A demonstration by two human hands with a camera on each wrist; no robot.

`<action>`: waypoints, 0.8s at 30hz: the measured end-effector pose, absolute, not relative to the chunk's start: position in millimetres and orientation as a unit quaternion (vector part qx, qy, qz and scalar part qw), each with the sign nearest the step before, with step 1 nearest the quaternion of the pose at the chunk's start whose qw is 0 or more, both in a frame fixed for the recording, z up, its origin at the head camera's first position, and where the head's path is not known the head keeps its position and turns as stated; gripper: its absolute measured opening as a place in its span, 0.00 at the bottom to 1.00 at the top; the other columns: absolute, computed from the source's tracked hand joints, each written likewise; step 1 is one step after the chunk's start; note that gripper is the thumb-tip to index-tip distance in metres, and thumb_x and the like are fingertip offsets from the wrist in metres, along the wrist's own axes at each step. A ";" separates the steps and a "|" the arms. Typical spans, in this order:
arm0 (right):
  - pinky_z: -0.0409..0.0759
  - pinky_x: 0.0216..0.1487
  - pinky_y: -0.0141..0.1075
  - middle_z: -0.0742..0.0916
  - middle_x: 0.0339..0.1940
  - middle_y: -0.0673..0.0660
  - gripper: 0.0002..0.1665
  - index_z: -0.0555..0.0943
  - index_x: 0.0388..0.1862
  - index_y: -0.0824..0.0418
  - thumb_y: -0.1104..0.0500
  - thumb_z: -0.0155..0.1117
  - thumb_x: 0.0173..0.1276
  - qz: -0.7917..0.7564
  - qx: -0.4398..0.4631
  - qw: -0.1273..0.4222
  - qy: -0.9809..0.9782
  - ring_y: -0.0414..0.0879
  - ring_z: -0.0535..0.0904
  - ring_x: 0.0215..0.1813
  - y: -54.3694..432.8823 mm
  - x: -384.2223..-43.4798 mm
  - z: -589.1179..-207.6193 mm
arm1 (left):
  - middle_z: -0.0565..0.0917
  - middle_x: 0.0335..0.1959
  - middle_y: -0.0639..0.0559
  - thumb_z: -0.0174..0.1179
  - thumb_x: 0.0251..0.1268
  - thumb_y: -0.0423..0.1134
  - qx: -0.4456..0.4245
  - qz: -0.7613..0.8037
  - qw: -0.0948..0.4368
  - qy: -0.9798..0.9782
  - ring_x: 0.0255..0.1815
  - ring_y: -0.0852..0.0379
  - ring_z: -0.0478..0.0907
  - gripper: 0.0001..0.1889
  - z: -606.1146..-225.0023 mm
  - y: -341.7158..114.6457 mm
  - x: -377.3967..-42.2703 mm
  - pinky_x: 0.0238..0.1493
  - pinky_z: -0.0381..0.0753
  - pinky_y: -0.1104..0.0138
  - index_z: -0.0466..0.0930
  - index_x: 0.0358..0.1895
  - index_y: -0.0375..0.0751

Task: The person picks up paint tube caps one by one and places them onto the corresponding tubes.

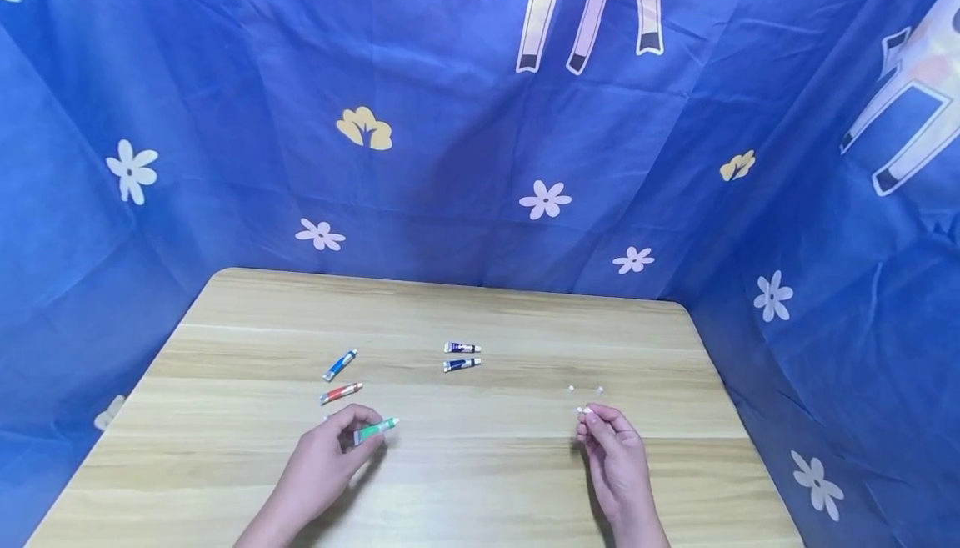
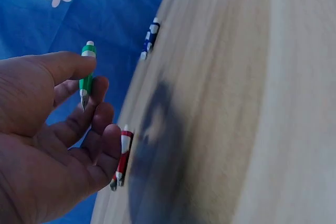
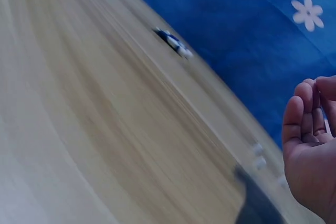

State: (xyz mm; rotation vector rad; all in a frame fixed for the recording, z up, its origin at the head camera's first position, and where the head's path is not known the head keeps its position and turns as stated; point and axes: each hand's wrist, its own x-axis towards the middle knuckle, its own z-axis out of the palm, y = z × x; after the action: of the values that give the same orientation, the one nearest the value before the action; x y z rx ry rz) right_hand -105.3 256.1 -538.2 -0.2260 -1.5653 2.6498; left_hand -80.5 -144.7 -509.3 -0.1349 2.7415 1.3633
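While your left hand [image 1: 330, 452] pinches the slim green-and-white tube [image 1: 376, 430] above the pale wood-grain table [image 1: 487, 481], squeeze lightly to avoid denting it. Right hand [image 1: 617, 456]: fingertips together near small white cap-like pieces [image 1: 600, 389]; can't tell if one's held. Check before moving off.

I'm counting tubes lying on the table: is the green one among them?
No, the left grip holds the green tube between thumb and fingers.

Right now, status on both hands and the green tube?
Left hand: pinching green tube off the table. Right hand: fingertips at small white piece, grip unclear. Red tube just beyond left hand.
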 end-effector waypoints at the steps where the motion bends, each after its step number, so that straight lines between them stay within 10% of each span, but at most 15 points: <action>1: 0.88 0.46 0.27 0.92 0.38 0.48 0.15 0.88 0.43 0.56 0.74 0.61 0.78 0.858 -0.067 0.023 -0.509 0.37 0.89 0.39 251.8 -105.1 -537.2 | 0.83 0.35 0.58 0.73 0.71 0.40 -0.045 0.444 0.042 0.894 0.32 0.64 0.73 0.09 -507.5 -143.1 -81.4 0.35 0.73 0.71 0.85 0.50 0.54; 24: 0.90 0.50 0.33 0.90 0.38 0.49 0.13 0.82 0.50 0.73 0.71 0.72 0.69 0.759 -0.045 -0.110 -0.640 0.41 0.88 0.41 169.5 -98.4 -526.4 | 0.82 0.32 0.61 0.75 0.67 0.36 0.019 0.504 0.066 0.861 0.27 0.66 0.71 0.10 -492.9 -76.8 -81.1 0.31 0.75 0.72 0.84 0.42 0.56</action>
State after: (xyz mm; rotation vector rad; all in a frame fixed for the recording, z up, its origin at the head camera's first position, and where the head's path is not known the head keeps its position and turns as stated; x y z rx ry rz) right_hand -98.4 169.5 -526.4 -0.1519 -2.1644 2.5690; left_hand -81.1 -76.8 -492.9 0.0587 2.5961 1.5211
